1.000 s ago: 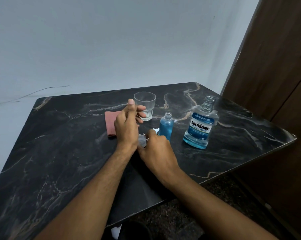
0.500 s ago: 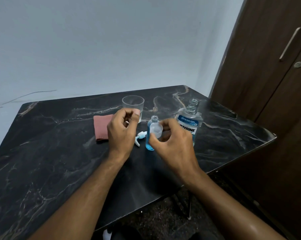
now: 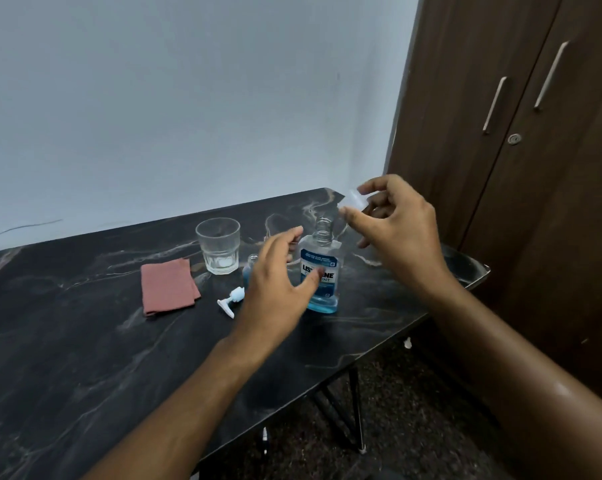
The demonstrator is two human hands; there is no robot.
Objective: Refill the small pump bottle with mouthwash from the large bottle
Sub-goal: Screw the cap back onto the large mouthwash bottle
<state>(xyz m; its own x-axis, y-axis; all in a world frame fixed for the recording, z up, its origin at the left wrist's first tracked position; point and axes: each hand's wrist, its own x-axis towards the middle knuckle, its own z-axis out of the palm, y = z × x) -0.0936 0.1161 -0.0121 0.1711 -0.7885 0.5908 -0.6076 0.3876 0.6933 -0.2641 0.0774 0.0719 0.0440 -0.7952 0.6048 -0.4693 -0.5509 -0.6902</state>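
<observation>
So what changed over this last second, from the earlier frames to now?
The right hand picked a clear cap off the table and lifted it above the large bottle. The left hand opened and reached toward that bottle. Glass, cloth, pump head and small bottle stayed put.

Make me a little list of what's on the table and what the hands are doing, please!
table: dark marble-look top
big bottle: mouthwash bottle, upright, cap off, a little blue liquid at the bottom
small bottle: blue bottle, upright, open, mostly hidden behind the left hand
pump: white pump top, lying on the table
glass: clear glass, upright
cloth: folded pink cloth, lying flat
left hand: left hand open, reaching toward the big bottle
right hand: right hand pinching a small clear cap above the big bottle
</observation>
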